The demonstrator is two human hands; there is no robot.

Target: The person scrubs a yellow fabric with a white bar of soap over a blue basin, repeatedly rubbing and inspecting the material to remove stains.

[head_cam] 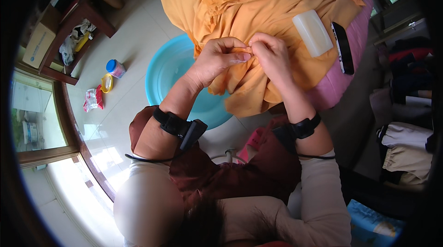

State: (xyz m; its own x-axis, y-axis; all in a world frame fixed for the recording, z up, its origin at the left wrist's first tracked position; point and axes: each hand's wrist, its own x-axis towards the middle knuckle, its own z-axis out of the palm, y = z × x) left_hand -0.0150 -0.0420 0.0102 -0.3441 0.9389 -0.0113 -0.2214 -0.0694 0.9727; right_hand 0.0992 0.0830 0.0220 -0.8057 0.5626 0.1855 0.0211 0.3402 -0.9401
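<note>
An orange cloth (249,8) lies in folds over a pink padded surface, and its lower end hangs over a light-blue plastic basin (155,74). My left hand (216,58) pinches a bit of the cloth between thumb and fingers, with a whitish smear on the thumb. Right beside it, my right hand (271,53) grips the same small fold, fingertips almost meeting those of the left. To the right of my hands a translucent white block or box (312,33) rests on the cloth; I cannot tell its material.
A black phone-like device (342,48) lies beside the block on the pink padding (332,91). On the tiled floor at left are a blue-lidded jar (116,68), a yellow dish (107,83) and a red-and-white packet (93,99). A wooden shelf (78,32) and cardboard box (39,41) stand beyond.
</note>
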